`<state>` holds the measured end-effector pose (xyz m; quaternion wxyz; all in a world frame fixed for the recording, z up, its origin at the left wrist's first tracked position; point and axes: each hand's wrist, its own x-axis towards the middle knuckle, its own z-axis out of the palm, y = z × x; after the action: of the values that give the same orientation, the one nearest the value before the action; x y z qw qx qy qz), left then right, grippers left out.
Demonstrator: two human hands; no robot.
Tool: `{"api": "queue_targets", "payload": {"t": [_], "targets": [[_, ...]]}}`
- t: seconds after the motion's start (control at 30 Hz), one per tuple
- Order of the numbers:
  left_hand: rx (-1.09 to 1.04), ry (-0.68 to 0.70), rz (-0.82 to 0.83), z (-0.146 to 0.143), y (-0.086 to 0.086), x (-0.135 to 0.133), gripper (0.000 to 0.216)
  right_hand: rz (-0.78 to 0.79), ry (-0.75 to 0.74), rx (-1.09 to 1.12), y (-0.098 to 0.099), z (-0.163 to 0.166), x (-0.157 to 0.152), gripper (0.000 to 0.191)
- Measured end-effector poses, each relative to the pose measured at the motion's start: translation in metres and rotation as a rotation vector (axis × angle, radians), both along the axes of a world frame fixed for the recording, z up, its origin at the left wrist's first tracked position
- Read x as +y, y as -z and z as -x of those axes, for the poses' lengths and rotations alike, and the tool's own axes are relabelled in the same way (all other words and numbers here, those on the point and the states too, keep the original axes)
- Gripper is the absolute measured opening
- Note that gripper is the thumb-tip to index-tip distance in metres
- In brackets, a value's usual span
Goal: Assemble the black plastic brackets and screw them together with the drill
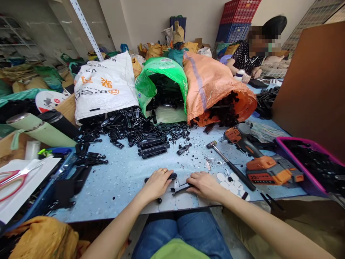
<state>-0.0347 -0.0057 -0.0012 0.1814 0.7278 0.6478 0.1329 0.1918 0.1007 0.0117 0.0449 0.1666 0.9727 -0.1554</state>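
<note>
My left hand [158,182] is closed over a long black part with rounded ends [172,176], close to the table's front edge. My right hand [203,185] grips a grey-and-black bracket-like part [180,186], whose grey end points toward my left hand. Both parts rest low over the table, and my fingers hide much of them. A small black knob [159,200] shows just below my left hand. Beyond my hands lie a small stack of long black parts [153,148] and a single black jointed part [184,149].
White [107,90], green [161,64] and orange [212,86] sacks spill black parts at the back. To the right lie a hammer [231,165], a cordless drill [261,162] and a pink-rimmed bin [302,180]. Scissors [18,180] are at left. A person [250,59] sits beyond.
</note>
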Motion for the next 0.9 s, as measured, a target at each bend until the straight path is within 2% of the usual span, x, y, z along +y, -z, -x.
{"api": "queue_targets", "payload": {"t": [0.1,0.23,0.47,0.67,0.8,0.9], "targets": [[0.014,-0.008,-0.015,-0.012,-0.003,0.002,0.035,-0.147,0.032,-0.01,0.005,0.006,-0.009,0.035],[0.004,-0.073,-0.068,-0.019,-0.003,0.0,0.06,-0.291,0.078,0.038,0.0,0.007,-0.016,0.03],[-0.003,-0.07,-0.224,-0.014,0.012,-0.005,0.043,-0.43,0.06,0.091,-0.017,0.016,-0.02,0.019],[-0.011,-0.103,-0.204,-0.014,0.007,-0.006,0.042,-0.373,-0.013,0.098,-0.025,0.02,-0.008,0.026],[0.006,-0.099,-0.109,-0.02,0.004,-0.002,0.046,-0.276,-0.012,0.088,-0.011,0.013,0.004,0.03],[0.005,-0.041,-0.093,-0.02,-0.003,0.026,0.051,-0.199,0.045,0.117,0.004,-0.003,0.011,0.034]]}}
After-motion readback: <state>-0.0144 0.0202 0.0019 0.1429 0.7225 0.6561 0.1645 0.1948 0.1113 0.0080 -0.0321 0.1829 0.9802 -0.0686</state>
